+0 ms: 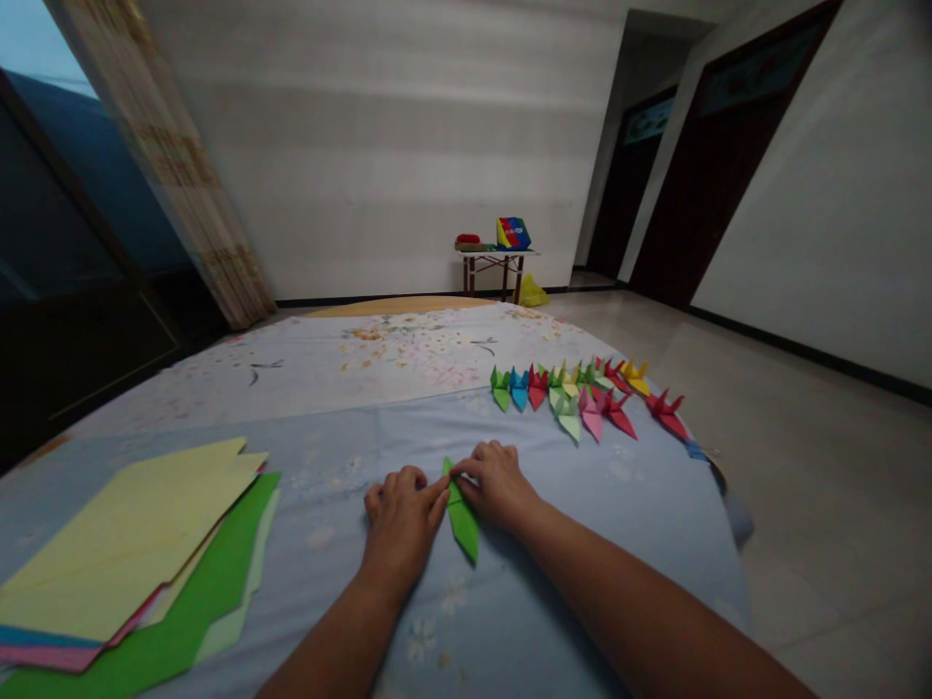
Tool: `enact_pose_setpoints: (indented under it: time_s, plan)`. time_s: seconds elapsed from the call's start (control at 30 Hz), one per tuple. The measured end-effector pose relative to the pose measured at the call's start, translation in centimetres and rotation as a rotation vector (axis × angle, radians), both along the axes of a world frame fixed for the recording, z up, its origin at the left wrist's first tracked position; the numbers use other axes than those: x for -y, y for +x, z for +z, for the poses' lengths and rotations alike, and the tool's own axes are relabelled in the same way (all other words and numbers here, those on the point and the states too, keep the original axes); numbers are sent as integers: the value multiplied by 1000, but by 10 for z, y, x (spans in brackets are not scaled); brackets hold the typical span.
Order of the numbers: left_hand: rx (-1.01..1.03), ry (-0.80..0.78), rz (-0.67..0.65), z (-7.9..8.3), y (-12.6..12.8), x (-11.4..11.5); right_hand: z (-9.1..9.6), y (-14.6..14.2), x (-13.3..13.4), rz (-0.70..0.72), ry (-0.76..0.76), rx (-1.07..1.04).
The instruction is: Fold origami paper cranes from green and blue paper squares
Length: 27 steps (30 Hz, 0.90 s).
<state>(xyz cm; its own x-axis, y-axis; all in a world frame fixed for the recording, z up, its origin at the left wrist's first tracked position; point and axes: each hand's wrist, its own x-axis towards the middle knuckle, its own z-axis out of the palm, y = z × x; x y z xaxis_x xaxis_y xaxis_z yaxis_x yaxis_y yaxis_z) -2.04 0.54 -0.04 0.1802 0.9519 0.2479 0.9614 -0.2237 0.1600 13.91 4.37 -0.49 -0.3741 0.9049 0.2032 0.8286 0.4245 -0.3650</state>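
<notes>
one folded green paper (pixel 463 529) lies on the pale blue cloth (pixel 342 602), a slim, pointed shape with crisp creases. two bare hands meet at its upper half: the right hand (pixel 499 483) pinches near the upper tip between thumb and forefinger, while the left hand (pixel 405 507) has its fingers curled and its thumb against the left edge; whether it pinches too, i cannot tell.

beyond the green paper and to its right stand at least twelve folded paper cranes (pixel 590 416), overlapping too much for an exact count; one is blue, one pink, the others red, green, pale green and yellow, all sharp-pointed. left of the green paper is one loose stack of paper sheets (pixel 123 544), flat and smooth, with yellow on top and green, pink and blue edges below. farther beyond it lies one white floral cloth (pixel 313 374).
</notes>
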Motion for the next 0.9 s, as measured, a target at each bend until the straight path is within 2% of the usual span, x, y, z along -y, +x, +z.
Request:
enact_pose_setpoints:
  time_s: [0.27, 0.4, 0.53, 0.73, 0.9]
  plan:
    - [-75, 6, 13, 5, 5, 7, 0, 3, -5, -35, -28, 14]
    - [-79, 49, -88, 7, 11, 16, 2, 2, -6, -30, -57, 25]
    - [-47, -7, -169, 8, 14, 22, -1, 2, -9, -49, -72, -2]
    - [-26, -96, -177, 14, 13, 21, 1, 5, -22, -77, -120, -7]
    - [-33, -113, -160, 14, 14, 21, 5, 0, -39, -128, -75, 21]
